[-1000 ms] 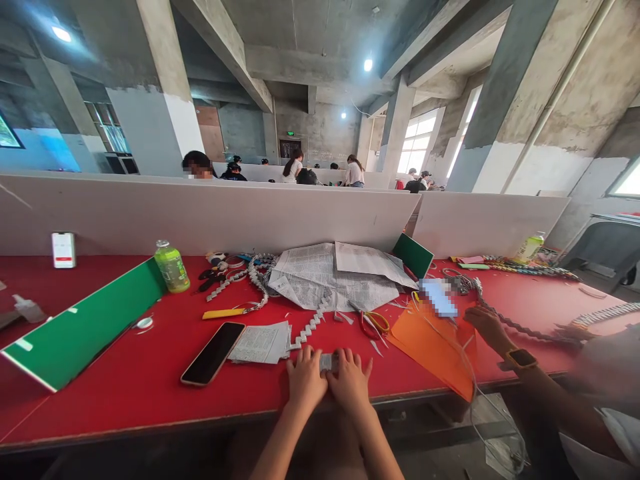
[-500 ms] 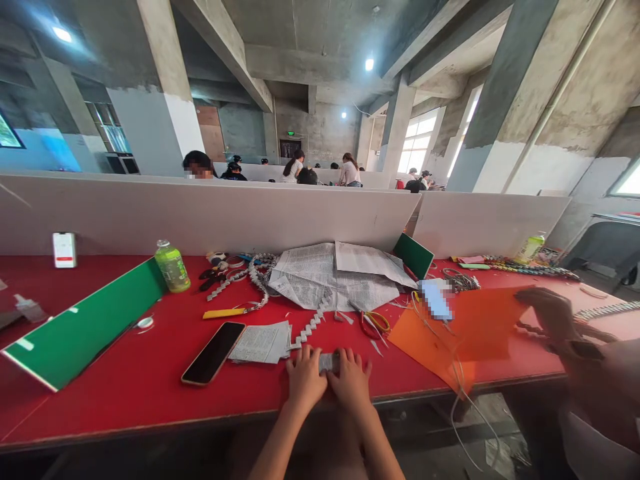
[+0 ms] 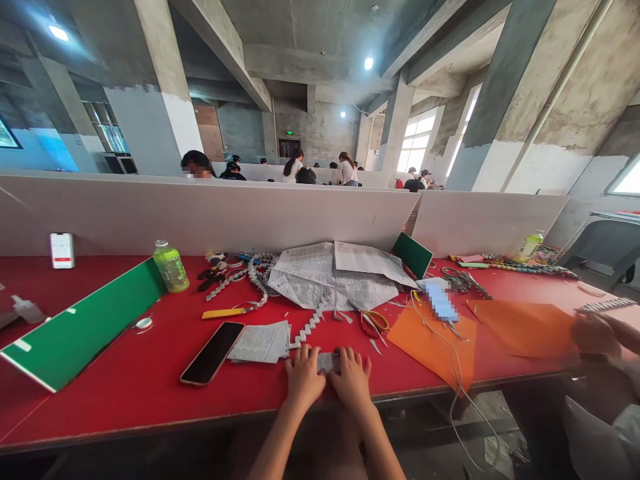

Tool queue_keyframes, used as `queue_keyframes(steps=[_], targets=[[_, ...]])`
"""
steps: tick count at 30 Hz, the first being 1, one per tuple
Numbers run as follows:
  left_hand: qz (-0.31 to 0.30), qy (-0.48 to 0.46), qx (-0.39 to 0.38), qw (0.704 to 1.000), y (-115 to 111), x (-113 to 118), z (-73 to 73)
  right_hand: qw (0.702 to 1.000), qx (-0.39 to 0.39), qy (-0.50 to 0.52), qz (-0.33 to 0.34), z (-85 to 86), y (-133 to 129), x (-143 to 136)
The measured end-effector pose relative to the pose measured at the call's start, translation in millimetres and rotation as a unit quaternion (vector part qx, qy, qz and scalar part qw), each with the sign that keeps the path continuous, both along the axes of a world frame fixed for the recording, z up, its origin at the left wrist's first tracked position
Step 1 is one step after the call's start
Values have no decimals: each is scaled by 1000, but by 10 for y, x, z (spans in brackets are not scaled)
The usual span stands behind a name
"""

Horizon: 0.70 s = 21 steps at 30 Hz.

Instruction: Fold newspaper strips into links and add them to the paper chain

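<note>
A small folded strip of newspaper [image 3: 327, 362] lies on the red table between my two hands. My left hand [image 3: 304, 377] grips its left end, fingers bent over it against the tabletop. At the right end my right hand [image 3: 351, 379] does the same. Both thumbs sit close together at the near edge, and the fingers cover part of the paper. Just beyond my left hand, a zigzag folded-paper chain [image 3: 311, 328] runs toward the newspaper sheets [image 3: 325, 277]. To the left lies a stack of cut newspaper pieces [image 3: 261, 343].
A black phone [image 3: 213, 353] rests left of the stack. Scissors [image 3: 374, 322] with yellow handles lie right of the chain. Orange sheets [image 3: 430, 343] and a white cable are farther right, beside a co-worker's blurred hand [image 3: 600, 333]. A green bottle [image 3: 171, 267] stands by a green board [image 3: 95, 320].
My hands stay almost still on the folded strip. At the right, the co-worker's hand has moved right and lower, and the orange sheet it held up now lies lower on the table.
</note>
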State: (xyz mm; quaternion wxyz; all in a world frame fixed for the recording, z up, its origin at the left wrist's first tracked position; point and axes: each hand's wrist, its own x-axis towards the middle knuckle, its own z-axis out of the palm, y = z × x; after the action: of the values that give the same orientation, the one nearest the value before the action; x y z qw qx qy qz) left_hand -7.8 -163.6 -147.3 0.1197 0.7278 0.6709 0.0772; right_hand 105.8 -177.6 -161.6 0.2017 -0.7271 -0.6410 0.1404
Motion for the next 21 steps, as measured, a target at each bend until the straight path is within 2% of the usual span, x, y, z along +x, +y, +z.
queue_keyframes(steps=[13, 21], targets=[[-1, -5, 11, 1000, 12, -26, -74, 998, -4, 56, 11, -81, 44, 83], [2, -1, 5, 1000, -4, -18, -53, 997, -26, 63, 26, -139, 107, 192]])
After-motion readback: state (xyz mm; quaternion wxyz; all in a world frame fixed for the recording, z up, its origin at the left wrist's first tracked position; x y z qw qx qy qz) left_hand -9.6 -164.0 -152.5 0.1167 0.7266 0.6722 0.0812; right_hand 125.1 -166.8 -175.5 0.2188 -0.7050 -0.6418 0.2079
